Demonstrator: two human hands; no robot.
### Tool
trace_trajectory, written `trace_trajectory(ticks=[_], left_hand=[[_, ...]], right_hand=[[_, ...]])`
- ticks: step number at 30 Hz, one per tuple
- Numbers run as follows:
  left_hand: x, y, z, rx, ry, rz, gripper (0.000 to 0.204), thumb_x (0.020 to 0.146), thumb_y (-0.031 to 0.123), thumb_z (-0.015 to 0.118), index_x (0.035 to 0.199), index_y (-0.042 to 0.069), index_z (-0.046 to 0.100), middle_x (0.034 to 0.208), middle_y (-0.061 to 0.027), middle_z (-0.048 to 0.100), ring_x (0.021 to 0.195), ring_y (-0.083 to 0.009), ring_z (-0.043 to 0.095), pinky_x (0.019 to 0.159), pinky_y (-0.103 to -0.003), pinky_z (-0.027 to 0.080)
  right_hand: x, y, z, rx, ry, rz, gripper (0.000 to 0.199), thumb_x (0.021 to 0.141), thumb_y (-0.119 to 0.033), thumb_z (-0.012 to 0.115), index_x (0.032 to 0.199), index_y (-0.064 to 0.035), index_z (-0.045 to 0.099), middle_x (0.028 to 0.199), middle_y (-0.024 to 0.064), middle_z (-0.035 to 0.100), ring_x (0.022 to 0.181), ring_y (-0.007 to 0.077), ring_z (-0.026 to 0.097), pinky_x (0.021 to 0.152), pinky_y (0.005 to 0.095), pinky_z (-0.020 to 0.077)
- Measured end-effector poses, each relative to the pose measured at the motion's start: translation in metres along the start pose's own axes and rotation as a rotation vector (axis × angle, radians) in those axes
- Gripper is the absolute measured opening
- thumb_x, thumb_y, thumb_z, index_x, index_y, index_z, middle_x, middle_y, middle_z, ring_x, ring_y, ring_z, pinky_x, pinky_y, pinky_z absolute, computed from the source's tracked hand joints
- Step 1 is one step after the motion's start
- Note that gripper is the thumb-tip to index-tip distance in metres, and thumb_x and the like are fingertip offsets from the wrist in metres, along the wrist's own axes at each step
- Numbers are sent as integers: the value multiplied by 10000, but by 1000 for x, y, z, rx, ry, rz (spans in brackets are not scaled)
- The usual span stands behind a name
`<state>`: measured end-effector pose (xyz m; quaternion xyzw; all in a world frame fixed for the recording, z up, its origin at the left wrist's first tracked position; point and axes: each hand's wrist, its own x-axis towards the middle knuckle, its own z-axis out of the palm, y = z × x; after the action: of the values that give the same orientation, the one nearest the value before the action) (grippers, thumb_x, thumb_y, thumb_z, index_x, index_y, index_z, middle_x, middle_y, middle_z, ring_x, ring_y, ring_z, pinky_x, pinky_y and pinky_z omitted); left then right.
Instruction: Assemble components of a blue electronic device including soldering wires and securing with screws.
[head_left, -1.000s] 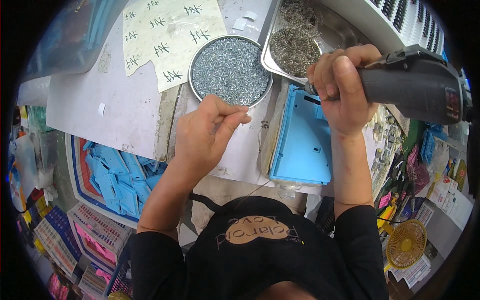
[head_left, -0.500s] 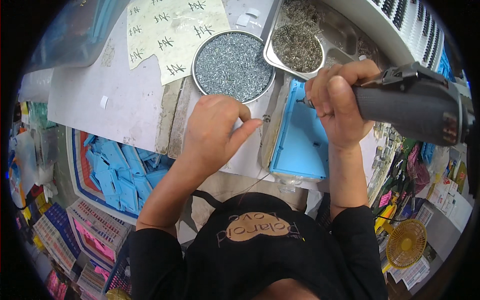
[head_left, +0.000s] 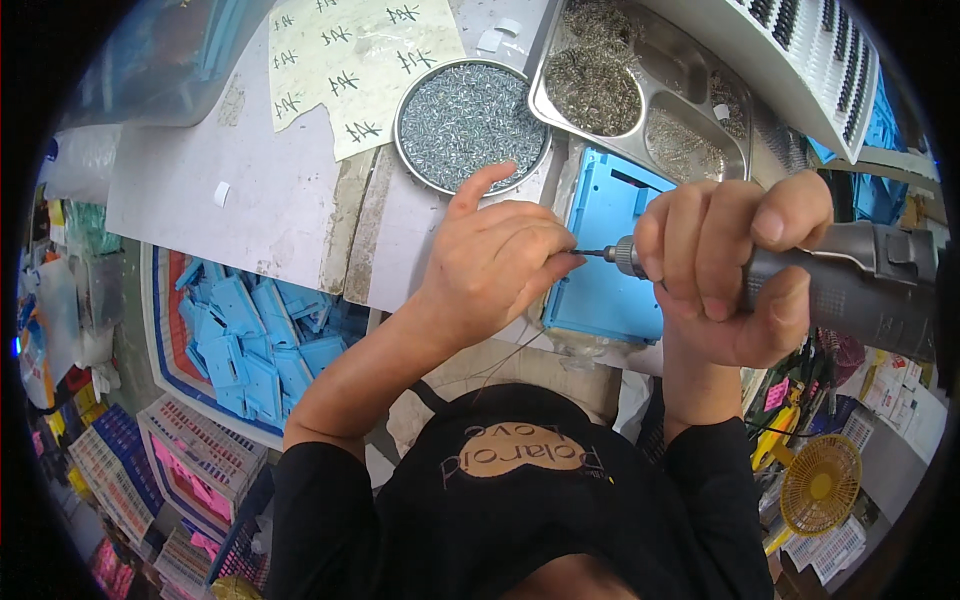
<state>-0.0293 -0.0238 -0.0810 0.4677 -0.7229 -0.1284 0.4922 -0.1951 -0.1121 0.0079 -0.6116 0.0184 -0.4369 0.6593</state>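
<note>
My right hand (head_left: 735,260) is wrapped round a grey electric screwdriver (head_left: 850,285), held sideways with its bit pointing left. My left hand (head_left: 495,255) meets the tip of the bit, thumb and fingertips pinched together there. Whatever they pinch is too small and hidden to make out. One finger of that hand is raised at the near rim of a round metal dish (head_left: 398,130) full of small silver screws (head_left: 470,115). Under the screwdriver lies a light blue plastic panel (head_left: 600,295) with a slot at its far end, partly covered by my right hand.
A compartmented metal tray (head_left: 680,65) holds small springs (head_left: 595,90). Beside it stands a white rack (head_left: 800,80) with rows of black pieces. Blue parts (head_left: 235,330) fill a basket (head_left: 160,350) at left. Marked paper (head_left: 360,65) lies behind; a yellow fan (head_left: 820,485) stands at right.
My left hand has moved right to the bit's tip. The screwdriver has come lower and nearer, its bit now at my left fingertips. The panel's far end with its slot now shows.
</note>
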Motion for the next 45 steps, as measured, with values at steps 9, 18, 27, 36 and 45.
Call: trace_trajectory(ticks=[9,18,27,36,45], left_hand=[[11,-20,-23,172,-166,-21,207,790,257,814,909,122,711,916,1,665,959,-220,629,1060,-510,374],[16,-69,-37,633,-174,-230,128,807,233,782,897,144,763,1029,-8,638,1078,-237,556,1057,-573,313],[18,-73,-38,685,-130,-155,138,849,269,745,879,134,729,950,-9,639,1002,-220,575,986,-512,358],[-8,16,-23,237,-284,28,171,833,242,766,878,133,643,892,6,630,941,-194,591,982,-479,339],[-22,29,-20,-43,-241,-84,211,767,112,815,905,125,655,850,11,651,889,-192,611,998,-474,328]], right_hand=[[-20,-1,18,0,171,131,305,971,-282,670,1116,-85,489,623,-7,497,534,102,485,562,287,451],[-41,11,22,-499,104,252,316,952,-258,723,1002,-94,456,609,15,496,500,119,470,586,332,467],[-37,9,21,-706,-106,242,266,953,-194,721,986,-86,480,645,44,535,512,133,487,560,341,464],[-28,-20,29,-155,90,89,273,1019,-349,630,1122,-125,513,581,-48,509,470,106,491,544,301,457],[-34,-22,44,-142,140,127,304,1001,-373,660,1093,-135,495,584,-42,494,471,113,479,543,311,450]])
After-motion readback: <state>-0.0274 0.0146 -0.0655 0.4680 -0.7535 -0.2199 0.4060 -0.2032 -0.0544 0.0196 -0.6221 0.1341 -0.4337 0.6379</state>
